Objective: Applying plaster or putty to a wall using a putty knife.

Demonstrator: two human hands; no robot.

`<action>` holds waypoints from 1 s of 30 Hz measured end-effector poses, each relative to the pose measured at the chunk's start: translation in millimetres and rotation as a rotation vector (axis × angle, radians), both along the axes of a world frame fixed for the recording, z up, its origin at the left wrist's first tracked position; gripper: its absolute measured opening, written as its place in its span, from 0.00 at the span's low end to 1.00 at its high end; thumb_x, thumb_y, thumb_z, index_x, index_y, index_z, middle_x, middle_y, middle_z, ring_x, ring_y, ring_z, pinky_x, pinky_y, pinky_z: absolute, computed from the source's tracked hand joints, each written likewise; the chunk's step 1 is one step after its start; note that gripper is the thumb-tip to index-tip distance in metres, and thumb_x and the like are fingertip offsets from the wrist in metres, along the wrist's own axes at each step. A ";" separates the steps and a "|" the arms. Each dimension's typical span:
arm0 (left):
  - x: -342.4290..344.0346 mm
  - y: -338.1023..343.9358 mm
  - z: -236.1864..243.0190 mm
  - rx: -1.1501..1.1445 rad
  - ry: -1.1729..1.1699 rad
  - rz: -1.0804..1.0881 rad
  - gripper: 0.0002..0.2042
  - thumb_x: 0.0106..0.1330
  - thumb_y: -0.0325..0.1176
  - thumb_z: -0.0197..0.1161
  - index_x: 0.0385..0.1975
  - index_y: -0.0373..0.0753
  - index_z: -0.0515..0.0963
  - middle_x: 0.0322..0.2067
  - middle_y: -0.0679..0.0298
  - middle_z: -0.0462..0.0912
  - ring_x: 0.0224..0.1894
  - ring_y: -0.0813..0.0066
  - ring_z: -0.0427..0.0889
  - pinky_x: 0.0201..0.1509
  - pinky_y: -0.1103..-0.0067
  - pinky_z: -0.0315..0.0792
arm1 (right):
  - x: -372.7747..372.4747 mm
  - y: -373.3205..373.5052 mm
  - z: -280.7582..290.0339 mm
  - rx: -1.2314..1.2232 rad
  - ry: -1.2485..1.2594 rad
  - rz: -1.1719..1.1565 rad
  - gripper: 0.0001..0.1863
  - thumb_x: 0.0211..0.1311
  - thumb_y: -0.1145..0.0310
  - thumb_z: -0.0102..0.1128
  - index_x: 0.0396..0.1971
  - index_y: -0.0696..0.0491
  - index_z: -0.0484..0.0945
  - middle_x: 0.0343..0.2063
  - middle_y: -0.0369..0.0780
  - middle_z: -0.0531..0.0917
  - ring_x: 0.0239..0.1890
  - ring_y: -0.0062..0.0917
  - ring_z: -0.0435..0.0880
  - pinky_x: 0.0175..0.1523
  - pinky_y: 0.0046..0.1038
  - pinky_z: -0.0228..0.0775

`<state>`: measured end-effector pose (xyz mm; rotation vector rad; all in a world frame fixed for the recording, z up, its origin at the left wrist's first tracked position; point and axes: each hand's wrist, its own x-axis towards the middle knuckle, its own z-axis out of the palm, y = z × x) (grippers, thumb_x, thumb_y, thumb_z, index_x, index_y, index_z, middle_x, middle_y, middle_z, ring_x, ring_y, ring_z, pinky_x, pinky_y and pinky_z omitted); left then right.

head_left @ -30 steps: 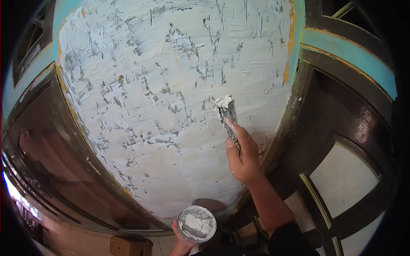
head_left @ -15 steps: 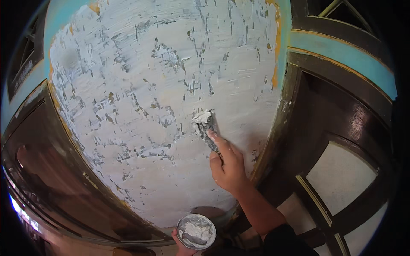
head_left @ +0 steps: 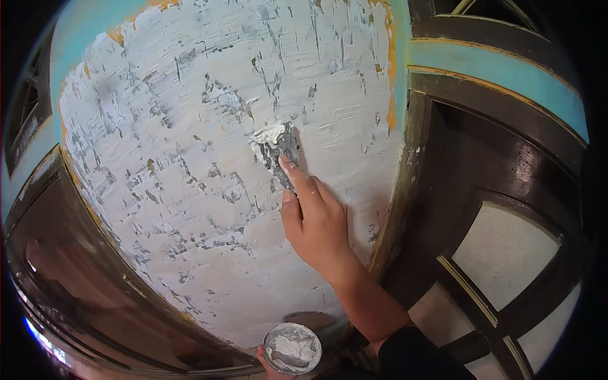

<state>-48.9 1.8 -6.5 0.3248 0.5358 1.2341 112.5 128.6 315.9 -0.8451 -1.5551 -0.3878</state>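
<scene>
My right hand (head_left: 316, 218) grips a putty knife (head_left: 284, 158), its index finger stretched along the blade. White putty (head_left: 271, 133) is heaped at the blade's edge, which lies against or very near the wall (head_left: 190, 190). Grey patches and streaks show through the wall's uneven white coat. Low in the picture, my left hand (head_left: 267, 365) holds a round tub (head_left: 292, 349) by its side; most of that hand is hidden behind the tub. Inside the tub is more white putty.
A dark brown wooden door and frame (head_left: 418, 158) with pale panels (head_left: 506, 253) borders the wall on the right. Another dark door (head_left: 69, 266) stands at the left. Turquoise paint (head_left: 500, 79) and orange-yellow edging (head_left: 391, 69) surround the coated area.
My right hand has moved the putty knife up and to the left across the wall. The tub in my left hand stays in nearly the same place, and the view has shifted slightly.
</scene>
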 end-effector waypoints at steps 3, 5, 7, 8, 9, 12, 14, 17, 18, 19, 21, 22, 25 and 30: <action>-9.9 -4.9 13.7 -0.258 -0.814 -0.074 0.45 0.53 0.74 0.45 0.64 0.44 0.65 0.61 0.53 0.69 0.61 0.46 0.69 0.61 0.50 0.65 | 3.2 -0.7 -10.9 0.028 0.063 0.125 0.26 0.61 0.76 0.55 0.61 0.53 0.69 0.28 0.38 0.78 0.26 0.25 0.80 0.30 0.30 0.73; -13.1 -6.5 13.8 -0.272 -0.800 -0.019 0.46 0.53 0.74 0.45 0.64 0.44 0.64 0.62 0.53 0.68 0.61 0.46 0.69 0.62 0.50 0.64 | 16.2 -14.9 -17.1 -0.101 0.271 0.311 0.24 0.62 0.79 0.51 0.60 0.59 0.69 0.30 0.37 0.81 0.25 0.14 0.75 0.30 0.25 0.70; -13.0 -5.2 5.2 -0.133 -0.432 -0.015 0.46 0.53 0.75 0.45 0.64 0.44 0.64 0.62 0.52 0.68 0.61 0.46 0.69 0.62 0.50 0.64 | 27.4 -21.4 -25.7 -0.162 0.367 0.366 0.23 0.63 0.78 0.51 0.60 0.59 0.69 0.36 0.39 0.83 0.25 0.14 0.75 0.31 0.24 0.70; -14.3 -4.1 0.3 0.008 -0.059 -0.010 0.47 0.52 0.75 0.45 0.65 0.43 0.63 0.62 0.52 0.68 0.61 0.46 0.69 0.62 0.50 0.64 | 27.4 -22.8 -26.9 -0.220 0.468 0.424 0.23 0.63 0.78 0.51 0.59 0.59 0.69 0.42 0.41 0.84 0.25 0.14 0.75 0.31 0.23 0.70; -16.6 -2.0 -4.3 0.020 -0.068 -0.031 0.46 0.53 0.74 0.45 0.65 0.43 0.63 0.62 0.53 0.67 0.61 0.46 0.68 0.62 0.50 0.64 | 23.1 -24.2 -28.0 -0.264 0.400 0.347 0.23 0.62 0.78 0.52 0.59 0.58 0.70 0.41 0.43 0.84 0.23 0.17 0.75 0.30 0.22 0.70; -12.1 -0.2 -0.3 -0.106 -0.445 -0.043 0.46 0.54 0.74 0.44 0.65 0.43 0.63 0.62 0.53 0.68 0.60 0.47 0.69 0.62 0.51 0.64 | 6.6 -15.8 -28.1 0.010 0.058 0.241 0.26 0.60 0.78 0.54 0.60 0.57 0.69 0.30 0.40 0.81 0.21 0.23 0.76 0.28 0.24 0.70; -11.1 3.9 -14.5 -0.008 -0.095 -0.014 0.46 0.54 0.74 0.44 0.64 0.42 0.64 0.62 0.53 0.68 0.60 0.47 0.69 0.61 0.52 0.65 | -2.1 -4.7 -39.9 0.065 0.030 0.216 0.27 0.58 0.77 0.56 0.60 0.55 0.70 0.26 0.40 0.77 0.21 0.31 0.78 0.28 0.28 0.72; -5.4 5.3 -8.7 0.031 -0.019 -0.013 0.45 0.54 0.74 0.44 0.64 0.43 0.64 0.61 0.53 0.69 0.60 0.47 0.69 0.62 0.52 0.65 | -9.6 -0.4 -45.6 -0.034 0.015 0.042 0.24 0.60 0.72 0.58 0.59 0.50 0.73 0.28 0.41 0.78 0.23 0.33 0.79 0.27 0.33 0.73; -3.3 4.7 -4.0 0.031 -0.020 -0.014 0.45 0.54 0.74 0.44 0.64 0.43 0.64 0.61 0.53 0.69 0.60 0.47 0.69 0.62 0.52 0.65 | -11.5 -0.3 -43.0 -0.033 0.014 0.040 0.24 0.60 0.72 0.58 0.59 0.50 0.73 0.28 0.41 0.78 0.23 0.33 0.79 0.27 0.33 0.73; -2.1 3.3 0.7 0.016 -0.004 -0.010 0.45 0.54 0.74 0.44 0.64 0.43 0.64 0.61 0.53 0.69 0.60 0.47 0.69 0.62 0.52 0.64 | -13.9 -1.4 -39.7 -0.059 0.012 0.020 0.23 0.59 0.74 0.59 0.56 0.53 0.74 0.32 0.45 0.81 0.28 0.35 0.82 0.32 0.33 0.75; -1.8 3.8 -0.5 0.001 0.010 -0.008 0.45 0.54 0.74 0.45 0.64 0.43 0.64 0.61 0.53 0.68 0.60 0.47 0.69 0.62 0.52 0.64 | -15.1 -0.4 -38.8 -0.084 0.008 -0.003 0.21 0.58 0.77 0.59 0.54 0.56 0.76 0.36 0.48 0.83 0.33 0.38 0.84 0.37 0.32 0.77; -4.1 5.6 -4.1 -0.002 -0.009 -0.019 0.46 0.54 0.74 0.45 0.64 0.43 0.64 0.62 0.53 0.68 0.60 0.47 0.69 0.62 0.51 0.64 | -14.9 5.9 -43.8 -0.050 -0.001 -0.018 0.23 0.58 0.73 0.60 0.56 0.52 0.74 0.30 0.43 0.81 0.27 0.34 0.82 0.31 0.32 0.75; -9.1 6.7 -4.6 -0.133 -0.334 -0.073 0.46 0.53 0.74 0.45 0.64 0.43 0.64 0.62 0.53 0.68 0.61 0.47 0.68 0.63 0.51 0.63 | -13.3 11.3 -48.2 -0.024 -0.023 -0.032 0.26 0.59 0.70 0.62 0.59 0.47 0.73 0.23 0.38 0.79 0.21 0.31 0.80 0.24 0.33 0.73; -1.7 3.1 8.9 0.064 0.149 -0.102 0.47 0.51 0.75 0.46 0.65 0.43 0.63 0.62 0.53 0.68 0.61 0.46 0.68 0.64 0.52 0.62 | -11.4 3.4 -41.9 -0.086 -0.083 -0.059 0.26 0.58 0.70 0.62 0.59 0.47 0.74 0.22 0.39 0.79 0.20 0.33 0.80 0.24 0.33 0.74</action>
